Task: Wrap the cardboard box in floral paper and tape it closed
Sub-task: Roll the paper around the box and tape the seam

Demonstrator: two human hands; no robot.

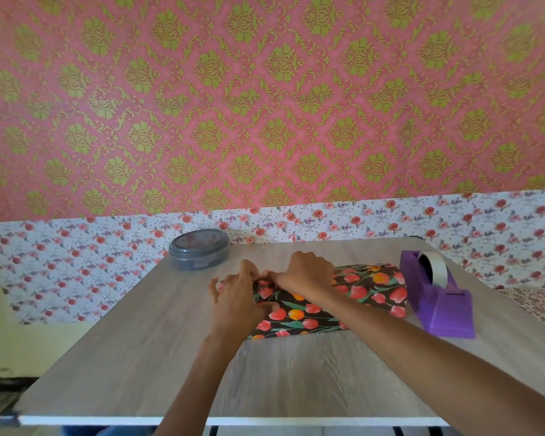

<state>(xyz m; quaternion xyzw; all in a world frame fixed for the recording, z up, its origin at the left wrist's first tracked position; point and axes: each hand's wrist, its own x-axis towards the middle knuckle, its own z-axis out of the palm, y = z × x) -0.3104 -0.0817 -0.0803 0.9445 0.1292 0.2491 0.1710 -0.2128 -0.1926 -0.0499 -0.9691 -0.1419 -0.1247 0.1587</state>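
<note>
The floral paper (368,291), matte and dark with red and orange tulips on green stems, lies folded over the box, which it hides completely. The flat, oblong parcel sits on the table just left of the purple tape dispenser (438,306). At the parcel's end farthest from the dispenser both hands meet. The left hand (236,303) has its fingers curled, the thumb pressed onto the paper's top and the fingertips pinching the fold. The right hand (306,272) arches over the same end with its fingers bent down, nipping the paper there. The exact fold under them is blurred. The right forearm crosses the parcel diagonally and covers part of its near side. The dispenser is a chunky plastic wedge carrying a roll of pale tape (434,267). Well left of it and farther back stands a round, shallow grey container (199,250) with a glossy lid. The table (296,372) is smooth, grey wood-grain laminate with a white edge.
</note>
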